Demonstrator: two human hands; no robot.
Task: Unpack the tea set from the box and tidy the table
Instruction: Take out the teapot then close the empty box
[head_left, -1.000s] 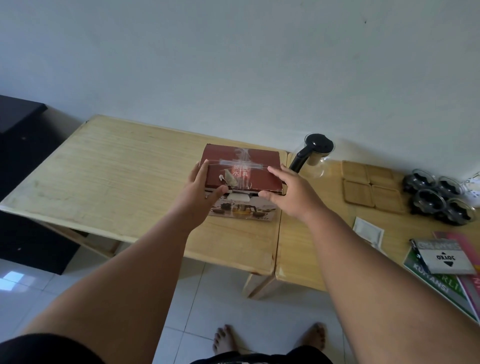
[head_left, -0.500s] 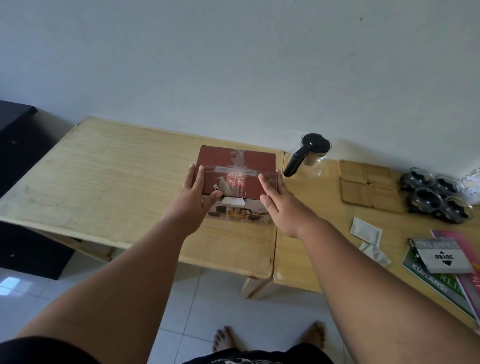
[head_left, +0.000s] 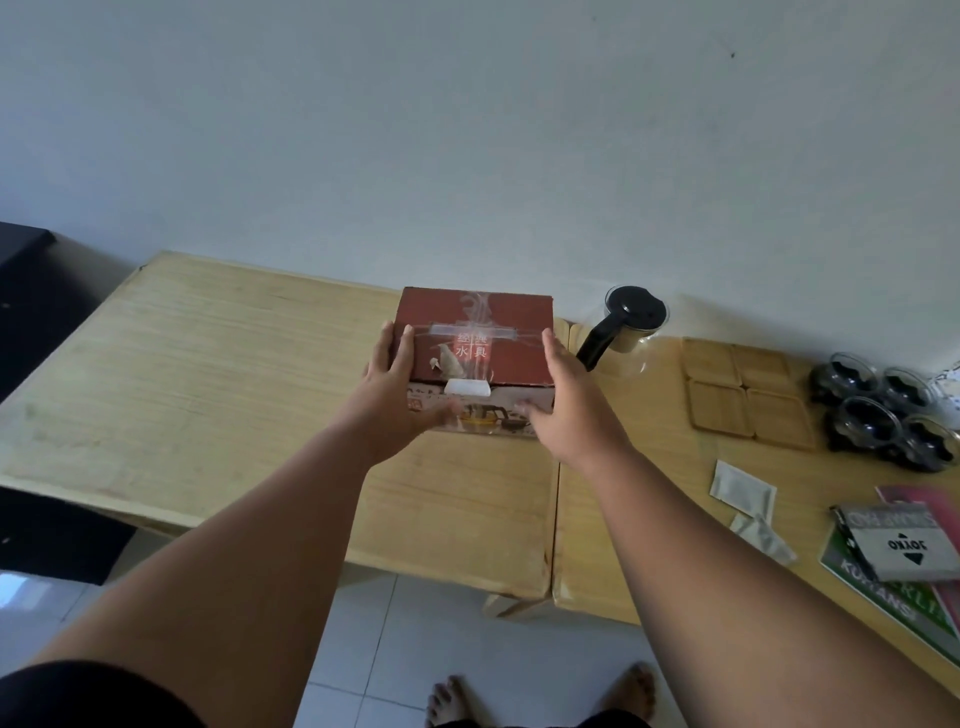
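Box: one dark red box (head_left: 475, 345), its lid taped in a cross, stands on the far right part of the left counter (head_left: 208, 395). Its right side is at the seam with the right counter (head_left: 649, 499).
Left hand: the left hand (head_left: 389, 387) is spread, with straight fingers lying along the box's left edge. The thumb is blurred.
Right hand: the right hand (head_left: 563, 408) is spread, with straight fingers just beside the box's right edge. We cannot tell whether it touches.
Edges: we count two counters butted side by side. Their far edges meet the wall (head_left: 467, 130) and their near edges overhang the tiled floor (head_left: 415, 629).
Room: wood surface runs from the box to the left and near edges.
Count, right counter:
- one glass jug (head_left: 631, 317) with a black lid, near the box
- four wooden coasters (head_left: 719, 405) in a two-by-two block
- four glass cups (head_left: 865, 423) clustered at the far right
- two white sachets (head_left: 743, 483)
- one grey packet (head_left: 898, 543) lying on two booklets (head_left: 878, 587) at the near right
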